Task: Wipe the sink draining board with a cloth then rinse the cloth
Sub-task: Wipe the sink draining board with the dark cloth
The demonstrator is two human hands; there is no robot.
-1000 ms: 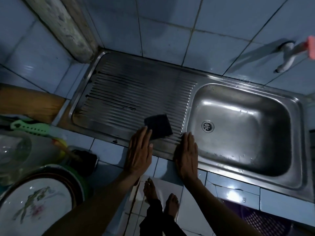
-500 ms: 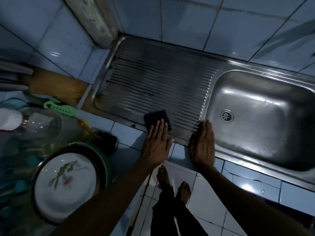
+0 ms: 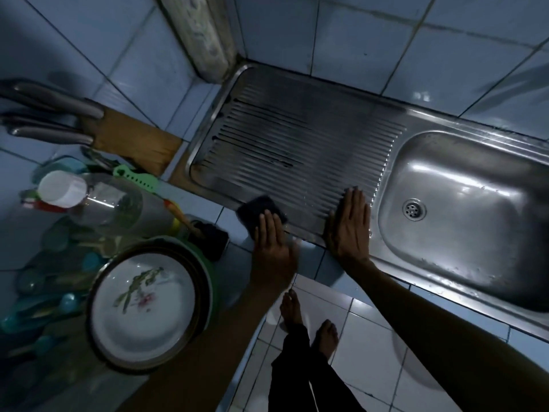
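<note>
knife block (image 3: 130, 141) | bottle (image 3: 113, 203) | floral plate (image 3: 142, 307) | green comb (image 3: 136, 178)

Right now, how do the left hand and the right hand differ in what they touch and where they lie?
The left hand presses the dark cloth; the right hand touches bare steel. The left hand lies at the draining board's front edge, the right hand nearer the sink basin. Both lie flat with straight fingers.

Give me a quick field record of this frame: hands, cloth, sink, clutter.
left hand: flat fingers pressing the cloth, no curled grip
cloth: dark, at the near left edge of the draining board
right hand: flat on the board's near edge, beside the basin
basin: nothing in it, drain uncovered
left counter: plate, bottle, knife block
stage: wiping, rinse not started
</note>
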